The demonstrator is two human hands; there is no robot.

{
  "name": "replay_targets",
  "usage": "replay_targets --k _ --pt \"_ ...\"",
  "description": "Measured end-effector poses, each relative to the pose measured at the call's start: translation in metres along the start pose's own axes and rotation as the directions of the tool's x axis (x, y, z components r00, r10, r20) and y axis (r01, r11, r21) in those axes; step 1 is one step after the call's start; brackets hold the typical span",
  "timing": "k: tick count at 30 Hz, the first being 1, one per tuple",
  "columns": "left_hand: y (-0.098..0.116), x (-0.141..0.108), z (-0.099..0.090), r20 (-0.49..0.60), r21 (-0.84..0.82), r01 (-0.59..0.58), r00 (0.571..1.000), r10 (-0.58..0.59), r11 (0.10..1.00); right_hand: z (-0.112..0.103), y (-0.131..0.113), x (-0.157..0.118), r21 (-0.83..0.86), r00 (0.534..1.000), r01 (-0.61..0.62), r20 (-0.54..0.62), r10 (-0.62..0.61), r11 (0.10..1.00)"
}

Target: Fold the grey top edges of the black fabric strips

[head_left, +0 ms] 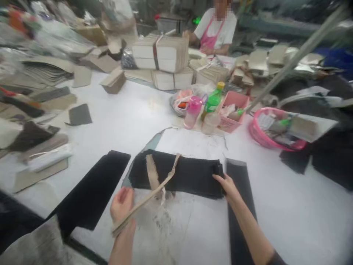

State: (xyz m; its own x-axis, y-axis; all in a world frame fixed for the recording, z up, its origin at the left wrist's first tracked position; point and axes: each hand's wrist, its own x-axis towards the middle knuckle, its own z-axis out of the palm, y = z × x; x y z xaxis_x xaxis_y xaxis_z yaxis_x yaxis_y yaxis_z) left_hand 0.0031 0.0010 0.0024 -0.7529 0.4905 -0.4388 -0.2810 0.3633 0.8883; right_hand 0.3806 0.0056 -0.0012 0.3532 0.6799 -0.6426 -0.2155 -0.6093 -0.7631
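Note:
A stack of black fabric pieces (195, 176) lies across the middle of the white table. Around its left part runs a beige cloth strip (152, 172), whose long loose end crosses over my left wrist. My left hand (122, 206) is beside the stack's lower left corner with curled fingers; what they hold, if anything, is hidden. At the stack's right end, my right hand (226, 186) grips the black edge between thumb and fingers. One black panel (93, 187) lies to the left, and another black strip (241, 198) runs down on the right.
Beyond the stack are a pink tumbler (193, 110), a green bottle (212, 103), a pink box (234, 110) and a pink basket (256, 129). Tied bundles (168, 55) stand farther back, near a person in a pink apron (211, 38). Fabric scraps (79, 115) cover the left side.

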Motion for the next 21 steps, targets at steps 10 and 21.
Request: replay_targets --k 10,21 --pt "-0.012 -0.029 0.012 0.362 -0.051 0.486 0.823 -0.437 0.872 0.001 -0.013 -0.018 0.068 0.995 0.045 0.090 -0.051 0.997" --pt "-0.003 -0.042 0.037 0.363 0.009 0.557 0.772 -0.521 0.831 0.020 -0.032 -0.052 -0.072 0.978 0.207 0.034 -0.205 0.976"
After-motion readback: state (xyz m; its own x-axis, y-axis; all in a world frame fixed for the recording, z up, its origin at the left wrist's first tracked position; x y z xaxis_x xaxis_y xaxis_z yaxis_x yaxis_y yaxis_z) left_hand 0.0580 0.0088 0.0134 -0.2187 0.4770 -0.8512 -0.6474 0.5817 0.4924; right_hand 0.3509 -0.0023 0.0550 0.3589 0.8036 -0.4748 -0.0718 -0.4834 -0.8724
